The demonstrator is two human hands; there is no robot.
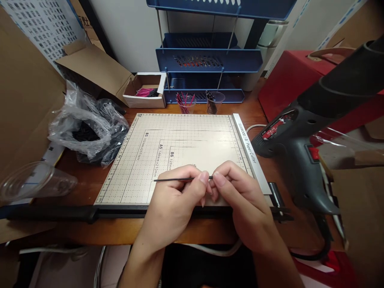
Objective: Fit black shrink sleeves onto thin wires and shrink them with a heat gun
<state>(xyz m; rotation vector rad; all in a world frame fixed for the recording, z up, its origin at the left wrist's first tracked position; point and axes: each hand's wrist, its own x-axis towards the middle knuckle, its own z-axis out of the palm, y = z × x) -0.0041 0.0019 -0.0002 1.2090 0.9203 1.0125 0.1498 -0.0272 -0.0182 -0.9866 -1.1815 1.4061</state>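
A thin black rod [172,179] lies level above the paper cutter [192,156], its exact kind unclear. My left hand [177,204] is closed, pinching the rod between thumb and forefinger near its right end, while the long part sticks out to the left across the fingers. Close beside it, my right hand [243,200] is closed too, thumb and forefinger pinched on the rod's right tip. Whatever detail sits between the right fingertips is hidden. The fingers of both hands almost touch, just over the near edge of the board.
A heat gun [303,144] stands at the right. Behind the cutter are a cup of pink sticks [185,105], a cup of black pieces [212,105] and a white box [147,102]. On the left are a plastic bag [87,124] of black pieces and a tipped clear cup [39,182].
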